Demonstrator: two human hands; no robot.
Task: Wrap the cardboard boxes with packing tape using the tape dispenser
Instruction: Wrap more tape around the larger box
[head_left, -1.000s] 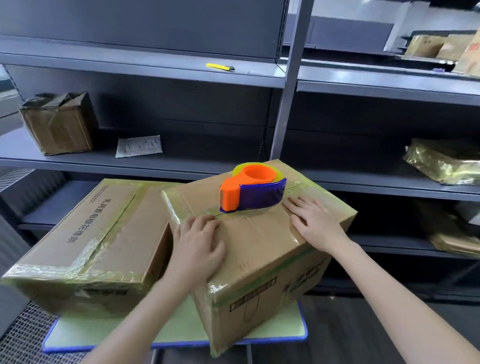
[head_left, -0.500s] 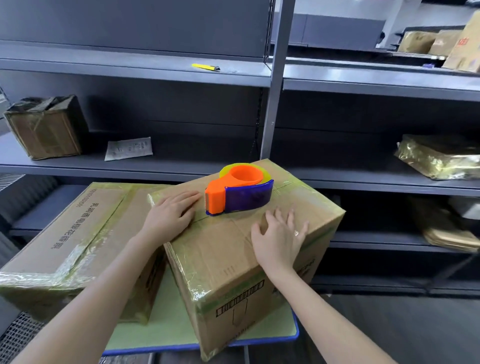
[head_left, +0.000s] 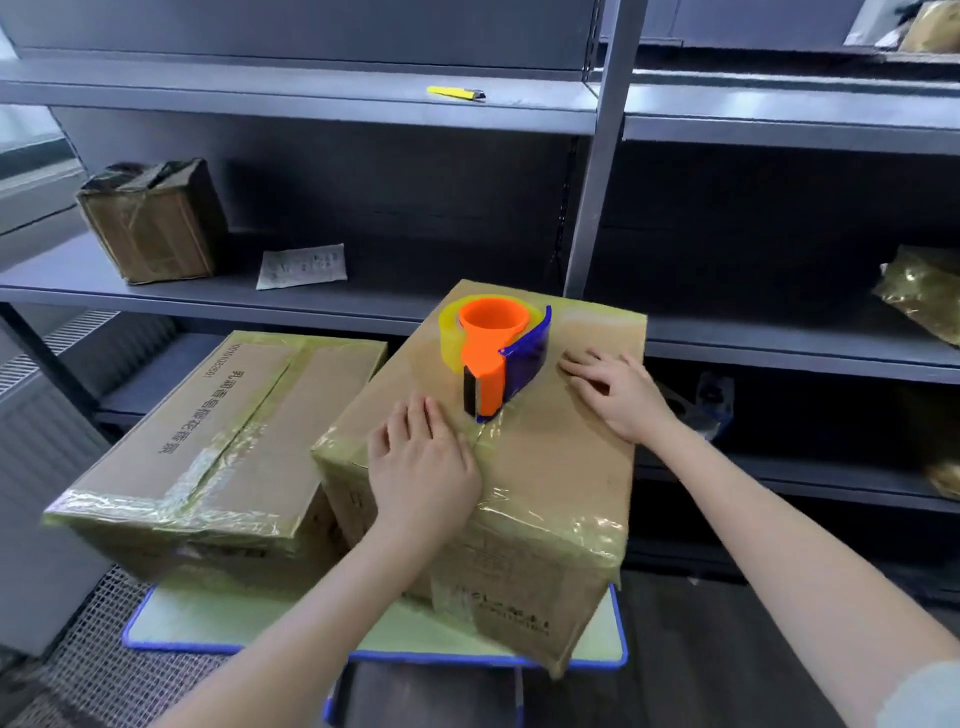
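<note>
Left grip and right grip lie flat, holding nothing, on the taped cardboard box, the orange tape dispenser standing between them; firm, even outward pressing should seat the tape.

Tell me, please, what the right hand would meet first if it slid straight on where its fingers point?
Probably the tape dispenser: the right hand lies flat on the cardboard box, pointing at the dispenser's blue side, with only bare box top between.
</note>
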